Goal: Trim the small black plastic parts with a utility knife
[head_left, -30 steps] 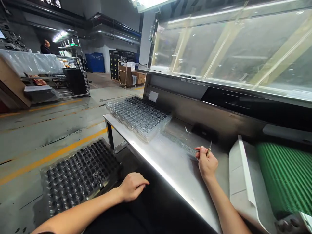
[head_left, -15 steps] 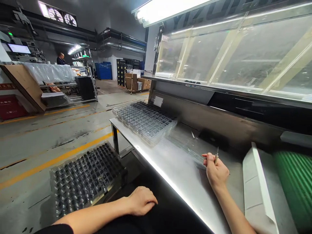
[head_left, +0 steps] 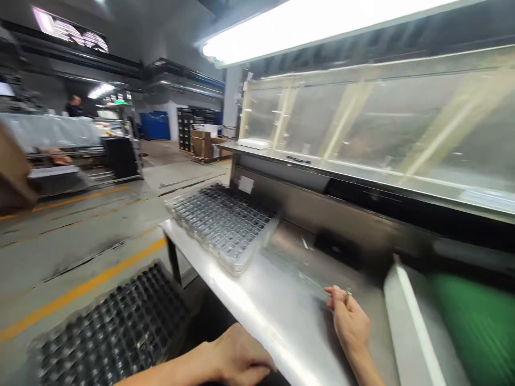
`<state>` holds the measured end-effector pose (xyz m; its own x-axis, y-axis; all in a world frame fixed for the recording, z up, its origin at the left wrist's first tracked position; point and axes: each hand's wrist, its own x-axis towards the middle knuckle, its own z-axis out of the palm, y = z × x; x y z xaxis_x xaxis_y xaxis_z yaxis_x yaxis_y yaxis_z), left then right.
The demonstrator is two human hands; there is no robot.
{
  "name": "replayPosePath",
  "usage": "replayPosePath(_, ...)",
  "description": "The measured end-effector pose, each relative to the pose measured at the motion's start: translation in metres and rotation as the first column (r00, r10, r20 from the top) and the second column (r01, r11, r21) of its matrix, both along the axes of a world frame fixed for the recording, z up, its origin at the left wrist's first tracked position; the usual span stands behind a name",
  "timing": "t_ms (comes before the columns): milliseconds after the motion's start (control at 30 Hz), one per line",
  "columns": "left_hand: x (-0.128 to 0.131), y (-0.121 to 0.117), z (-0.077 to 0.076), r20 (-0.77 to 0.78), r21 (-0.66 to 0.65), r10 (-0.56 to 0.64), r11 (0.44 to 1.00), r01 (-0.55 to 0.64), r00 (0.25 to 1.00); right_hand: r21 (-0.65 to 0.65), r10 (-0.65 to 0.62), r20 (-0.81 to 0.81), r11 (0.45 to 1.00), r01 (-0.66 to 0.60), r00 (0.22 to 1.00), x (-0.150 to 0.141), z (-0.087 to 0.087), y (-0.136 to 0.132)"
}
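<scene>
My right hand (head_left: 351, 320) is closed above the steel bench (head_left: 281, 311), its fingers bent round a slim pointed tool (head_left: 348, 296) with a tan handle; motion blurs the tool's tip. My left hand (head_left: 241, 358) hangs low by the bench's front edge, fingers curled under and partly hidden, and no object shows in it. Further along the bench lies a stack of clear plastic trays (head_left: 225, 220) with many small pockets. Below, to the left, another pocketed tray (head_left: 108, 327) holds dark parts.
A white upright panel (head_left: 410, 327) and a blurred green ribbed surface (head_left: 470, 321) stand to the right. Behind the bench runs a ledge under clear panels, with a bright lamp (head_left: 314, 32) overhead. A person (head_left: 74, 106) is far off at the left.
My view has tilted up and swung right, so the bench and trays sit lower and further left. My left hand has moved closer to the bench edge. My right hand keeps the pointed tool.
</scene>
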<state>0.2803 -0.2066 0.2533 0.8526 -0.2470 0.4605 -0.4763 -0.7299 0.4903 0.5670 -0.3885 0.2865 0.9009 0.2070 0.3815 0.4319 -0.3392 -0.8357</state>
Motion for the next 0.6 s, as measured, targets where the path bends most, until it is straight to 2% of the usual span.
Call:
replayPosePath(67, 0.006, -0.004, 0.020, 0.034, -0.156, -0.111, 0.981, 0.115, 0.993, 0.011, 0.045, -0.023, 0.999, -0.045, 0.999, -0.006, 0.004, 0.002)
replayPosePath(133, 0.018, -0.003, 0.036, 0.038, -0.249, -0.180, 0.951, 0.184, 0.983, 0.067, 0.073, -0.045, 0.995, -0.070, 0.996, -0.010, 0.009, 0.005)
replayPosePath(200, 0.042, 0.001, 0.050, 0.070, -0.250, -0.219, 0.941, 0.229, 0.973, 0.167, 0.086, -0.075, 0.983, -0.072, 0.993, -0.013, 0.011, 0.009)
replayPosePath(267, 0.075, 0.002, 0.058, 0.127, -0.196, -0.264, 0.938, 0.285, 0.956, 0.200, 0.033, -0.102, 0.980, -0.012, 0.994, -0.014, 0.011, 0.013)
replayPosePath(367, 0.123, -0.001, 0.057, 0.194, -0.080, -0.337, 0.931, 0.357, 0.921, 0.217, 0.002, -0.119, 0.976, 0.024, 0.993, -0.009, 0.010, 0.021)
replayPosePath(433, 0.143, -0.004, 0.051, 0.234, -0.001, -0.360, 0.929, 0.370, 0.903, 0.214, 0.015, -0.116, 0.977, 0.011, 0.993, -0.003, 0.010, 0.028)
replayPosePath(533, 0.152, -0.001, 0.040, 0.250, 0.102, -0.400, 0.917, 0.387, 0.882, 0.210, 0.028, -0.093, 0.978, -0.008, 0.995, 0.006, 0.010, 0.041)
replayPosePath(600, 0.152, 0.003, 0.035, 0.227, 0.123, -0.414, 0.910, 0.395, 0.882, 0.204, 0.039, -0.075, 0.979, -0.023, 0.996, 0.010, 0.008, 0.047)
